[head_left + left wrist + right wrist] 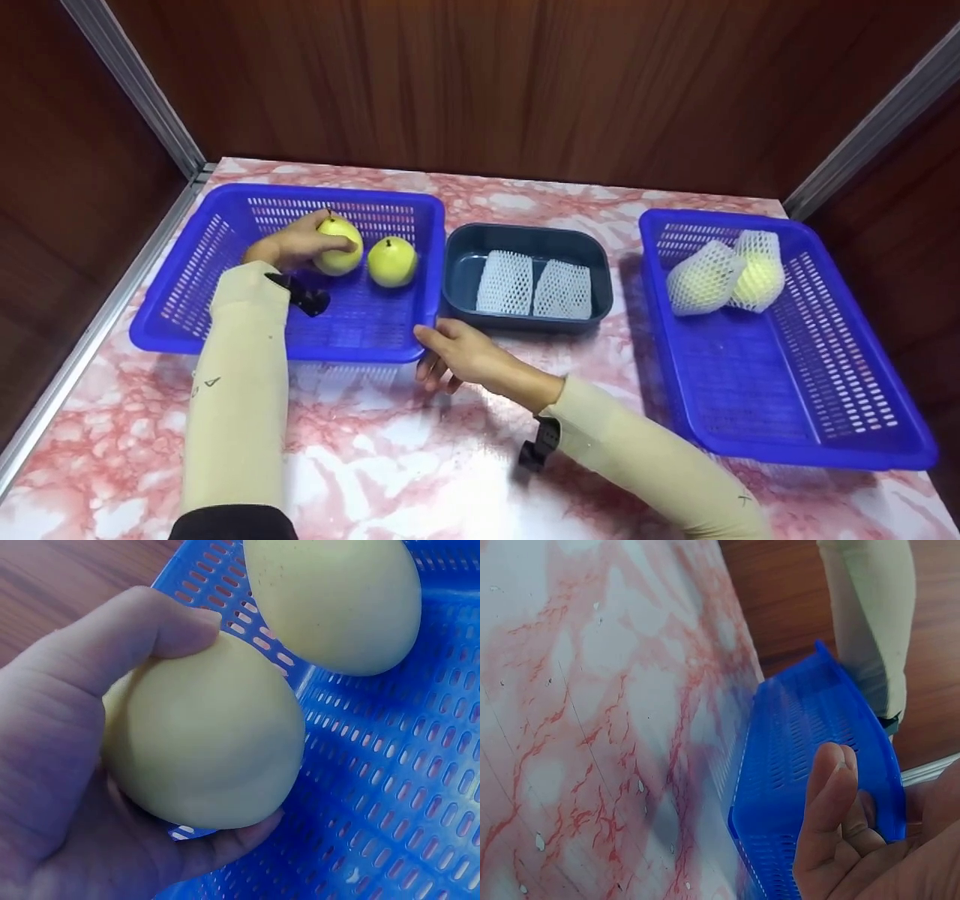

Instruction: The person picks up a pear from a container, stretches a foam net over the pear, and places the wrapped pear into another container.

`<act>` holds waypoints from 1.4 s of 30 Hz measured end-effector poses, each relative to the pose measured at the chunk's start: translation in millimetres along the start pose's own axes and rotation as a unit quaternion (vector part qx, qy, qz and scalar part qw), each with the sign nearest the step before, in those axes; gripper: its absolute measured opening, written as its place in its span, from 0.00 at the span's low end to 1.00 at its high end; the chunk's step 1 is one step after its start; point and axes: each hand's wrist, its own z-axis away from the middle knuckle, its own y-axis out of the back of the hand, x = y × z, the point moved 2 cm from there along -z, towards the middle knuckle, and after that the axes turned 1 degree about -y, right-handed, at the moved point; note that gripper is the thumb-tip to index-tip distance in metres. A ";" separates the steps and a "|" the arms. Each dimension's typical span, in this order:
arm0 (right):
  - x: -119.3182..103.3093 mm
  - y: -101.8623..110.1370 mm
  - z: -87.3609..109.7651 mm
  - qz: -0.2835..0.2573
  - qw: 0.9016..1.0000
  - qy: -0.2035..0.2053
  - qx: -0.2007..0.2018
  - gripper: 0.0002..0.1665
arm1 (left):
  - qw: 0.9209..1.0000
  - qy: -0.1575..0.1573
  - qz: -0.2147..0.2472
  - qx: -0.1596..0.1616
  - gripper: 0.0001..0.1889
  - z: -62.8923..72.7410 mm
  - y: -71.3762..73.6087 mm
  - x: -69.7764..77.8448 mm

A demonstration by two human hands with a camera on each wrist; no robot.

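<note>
The left arm (238, 397) reaches forward in a pale sleeve, its left hand (298, 241) turned inward, thumb and fingers curved in a grip. The right arm (652, 465) (sleeved just as pale) slants leftward from the lower right, its right hand (469, 354) pinching, the lower fingers bent.

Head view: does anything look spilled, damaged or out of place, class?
Nothing stands out. The unheld bare fruit rests upright in the left basket, the foam sleeves lie inside the dark tub, and the wrapped fruits sit in the right basket. No spill or damage shows.
</note>
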 end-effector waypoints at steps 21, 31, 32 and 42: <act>1.5 0.3 2.3 0.006 1.000 0.002 -0.005 0.21 | 1.000 0.004 -0.024 0.020 0.28 8.5 6.7 1.0; 0.2 2.5 2.1 0.008 1.000 0.003 -0.004 0.20 | 0.997 -0.023 -0.024 0.071 0.28 20.1 20.2 14.8; 0.1 2.6 2.2 0.009 1.000 0.002 -0.004 0.20 | 0.996 -0.026 -0.024 0.078 0.29 22.1 22.0 15.4; 0.8 4.2 0.9 0.016 1.000 0.001 -0.004 0.24 | 0.989 -0.063 0.027 0.130 0.37 44.1 30.2 24.0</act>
